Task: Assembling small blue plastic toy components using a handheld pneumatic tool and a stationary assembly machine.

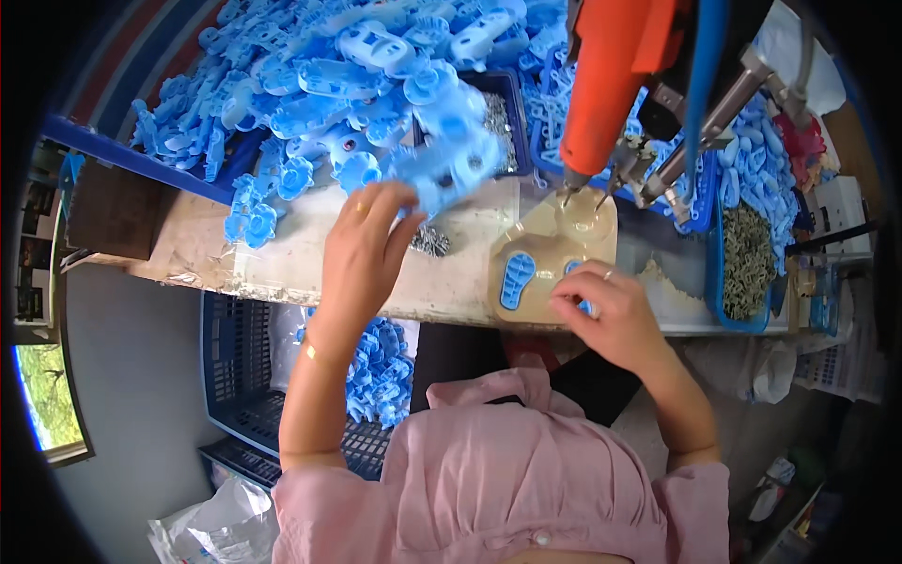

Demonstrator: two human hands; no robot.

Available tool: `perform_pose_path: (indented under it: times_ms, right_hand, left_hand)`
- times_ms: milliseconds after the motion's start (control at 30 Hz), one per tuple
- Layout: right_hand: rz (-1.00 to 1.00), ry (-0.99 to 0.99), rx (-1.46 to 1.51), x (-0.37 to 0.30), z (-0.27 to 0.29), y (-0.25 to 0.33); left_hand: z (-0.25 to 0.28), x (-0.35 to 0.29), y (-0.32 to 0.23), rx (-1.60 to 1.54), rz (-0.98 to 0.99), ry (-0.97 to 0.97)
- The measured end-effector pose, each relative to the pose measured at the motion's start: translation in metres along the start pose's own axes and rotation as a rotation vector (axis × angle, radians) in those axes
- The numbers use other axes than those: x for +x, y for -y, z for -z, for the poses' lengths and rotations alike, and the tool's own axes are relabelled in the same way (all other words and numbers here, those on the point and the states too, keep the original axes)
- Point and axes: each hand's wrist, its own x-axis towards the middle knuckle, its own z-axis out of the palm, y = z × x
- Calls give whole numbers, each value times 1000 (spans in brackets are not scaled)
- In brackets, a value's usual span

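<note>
My left hand (366,235) is closed on the edge of a light-blue plastic shell (456,169), which is blurred and held above the bench. My right hand (611,310) has its fingers curled together over the near right corner of a tan moulded holder (503,301). What those fingers hold, if anything, is hidden. A blue sole-shaped piece (517,280) lies in the holder's left recess, and another small blue piece (572,267) shows partly beside my right fingers. An orange-red power screwdriver (611,85) points down over the holder's far part.
A large heap of blue plastic parts (329,80) covers the far left. Loose screws (430,242) lie on the bench (310,273); more fill a dark tray (512,89). At right stands a blue bin (728,315) of small metal pieces. A crate (230,376) sits below the bench.
</note>
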Motion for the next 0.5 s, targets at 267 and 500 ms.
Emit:
perform_pose_path:
  times_ms: [267,500]
  right_hand:
    - [156,-109,-79,1,14,16]
    - [117,65,-418,-10,-20,-24]
  left_hand:
    - [-41,-42,-42,-354,-193,258]
    - [-79,-40,-39,-240,-198,226]
